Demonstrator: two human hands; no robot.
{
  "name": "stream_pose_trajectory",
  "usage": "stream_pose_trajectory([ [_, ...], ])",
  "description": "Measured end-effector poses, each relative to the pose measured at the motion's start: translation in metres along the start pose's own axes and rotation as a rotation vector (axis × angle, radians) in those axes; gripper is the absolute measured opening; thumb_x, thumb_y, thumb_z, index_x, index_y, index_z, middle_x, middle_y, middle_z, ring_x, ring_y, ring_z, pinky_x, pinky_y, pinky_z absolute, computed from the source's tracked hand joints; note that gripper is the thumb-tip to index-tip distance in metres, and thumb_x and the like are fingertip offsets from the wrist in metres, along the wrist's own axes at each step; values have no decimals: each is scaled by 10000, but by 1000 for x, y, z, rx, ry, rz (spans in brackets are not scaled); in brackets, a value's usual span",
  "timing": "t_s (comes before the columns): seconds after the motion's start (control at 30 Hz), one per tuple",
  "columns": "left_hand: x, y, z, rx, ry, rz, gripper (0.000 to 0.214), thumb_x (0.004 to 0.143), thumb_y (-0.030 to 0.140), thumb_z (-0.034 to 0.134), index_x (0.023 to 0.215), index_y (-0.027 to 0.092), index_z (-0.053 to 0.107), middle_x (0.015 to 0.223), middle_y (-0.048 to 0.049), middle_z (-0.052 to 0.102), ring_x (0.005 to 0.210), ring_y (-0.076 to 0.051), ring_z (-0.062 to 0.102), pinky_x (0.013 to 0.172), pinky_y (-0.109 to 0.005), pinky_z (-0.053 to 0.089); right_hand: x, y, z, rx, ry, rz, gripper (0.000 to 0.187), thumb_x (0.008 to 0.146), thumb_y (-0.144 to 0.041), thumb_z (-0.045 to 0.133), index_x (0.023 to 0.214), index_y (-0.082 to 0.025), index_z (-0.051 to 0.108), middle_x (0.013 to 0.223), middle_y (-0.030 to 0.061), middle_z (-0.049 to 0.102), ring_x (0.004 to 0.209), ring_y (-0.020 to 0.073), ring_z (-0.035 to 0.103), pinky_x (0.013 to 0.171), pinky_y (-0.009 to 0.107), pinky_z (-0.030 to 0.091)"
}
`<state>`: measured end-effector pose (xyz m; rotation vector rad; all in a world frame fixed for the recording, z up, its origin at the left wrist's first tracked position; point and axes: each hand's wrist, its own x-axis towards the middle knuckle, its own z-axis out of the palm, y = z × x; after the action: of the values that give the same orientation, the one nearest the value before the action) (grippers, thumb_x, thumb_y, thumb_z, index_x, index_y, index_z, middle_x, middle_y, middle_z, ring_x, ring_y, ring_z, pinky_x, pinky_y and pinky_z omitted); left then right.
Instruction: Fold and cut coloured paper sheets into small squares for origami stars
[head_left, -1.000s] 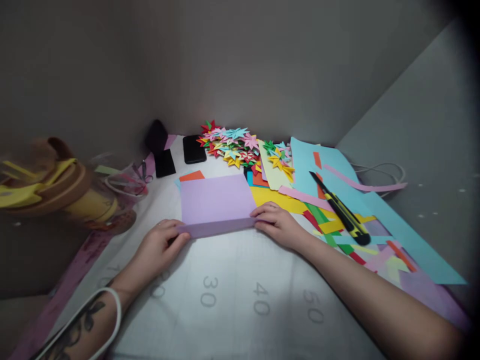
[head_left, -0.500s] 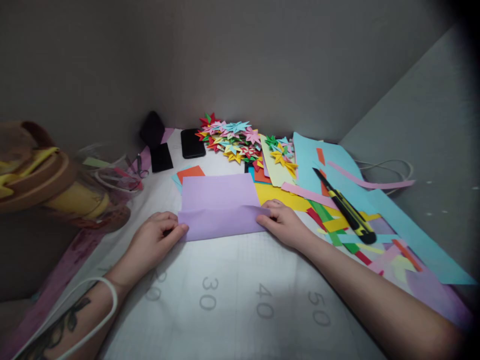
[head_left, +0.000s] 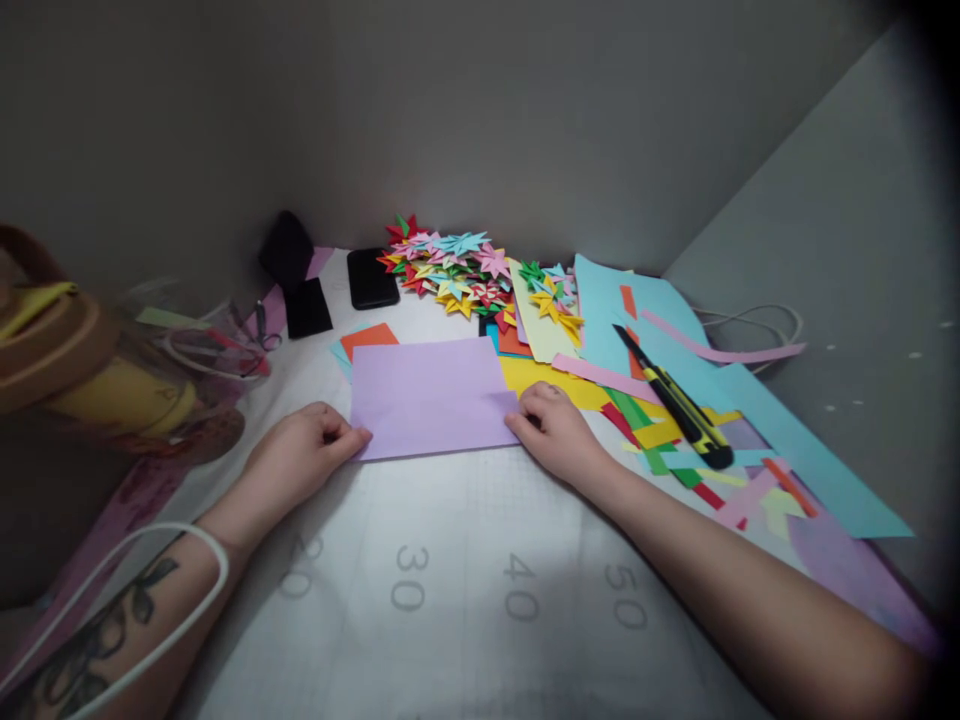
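A sheet of light purple paper [head_left: 427,400] lies in front of me, its near edge folded up over the rest. My left hand [head_left: 307,450] pinches its near left corner between thumb and curled fingers. At the near right corner my right hand [head_left: 551,430] grips the paper the same way, where the folded layer stands slightly off the sheet. Orange paper [head_left: 369,340] and a bit of light blue paper peek out just beyond the purple sheet. Yellow paper [head_left: 551,382] lies behind my right hand.
A black and yellow utility knife [head_left: 679,405] rests on coloured paper strips at the right, by light blue sheets [head_left: 810,440]. Folded paper stars [head_left: 450,262] are heaped at the back beside a black phone [head_left: 373,279]. A lidded cup [head_left: 112,370] stands left. A white cable [head_left: 217,545] crosses my left forearm.
The folded near part of the purple paper has gone further over and now lies flatter on the sheet. Both hands keep hold of the corners. The view has shifted slightly.
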<state>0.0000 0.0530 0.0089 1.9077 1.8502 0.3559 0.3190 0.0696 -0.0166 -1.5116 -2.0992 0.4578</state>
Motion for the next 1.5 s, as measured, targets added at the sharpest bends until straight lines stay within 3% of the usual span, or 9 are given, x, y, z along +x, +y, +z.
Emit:
stream_pose_trajectory([
  [0.2, 5, -4, 1, 32, 33, 44, 387, 777, 547, 534, 634, 198, 617, 799, -21, 623, 706, -169, 562, 628, -278, 384, 0, -2, 2, -93, -9, 10, 249, 860, -266, 529, 623, -211, 476, 774, 56, 515, 802, 225, 484, 752, 373, 402],
  [0.63, 8, -6, -2, 38, -41, 108, 360, 786, 525, 544, 635, 201, 590, 831, -17, 603, 718, -163, 555, 646, -287, 395, 3, -10, -1, -231, -91, 82, 241, 897, -286, 508, 677, -189, 514, 836, 76, 531, 849, 233, 491, 794, 362, 401],
  [1.1, 7, -7, -2, 53, -36, 144, 342, 797, 504, 551, 650, 197, 584, 837, -18, 603, 711, -160, 547, 648, -286, 390, 2, -15, -1, -412, -132, 66, 201, 915, -283, 489, 799, -160, 599, 913, 116, 566, 894, 268, 503, 798, 375, 406],
  [1.5, 6, -7, -10, -4, -123, 172, 334, 814, 497, 555, 665, 201, 602, 854, -7, 567, 691, -148, 531, 623, -284, 379, 1, -12, 1, -454, -127, 30, 220, 920, -302, 473, 779, -173, 580, 886, 107, 575, 864, 269, 508, 774, 376, 405],
])
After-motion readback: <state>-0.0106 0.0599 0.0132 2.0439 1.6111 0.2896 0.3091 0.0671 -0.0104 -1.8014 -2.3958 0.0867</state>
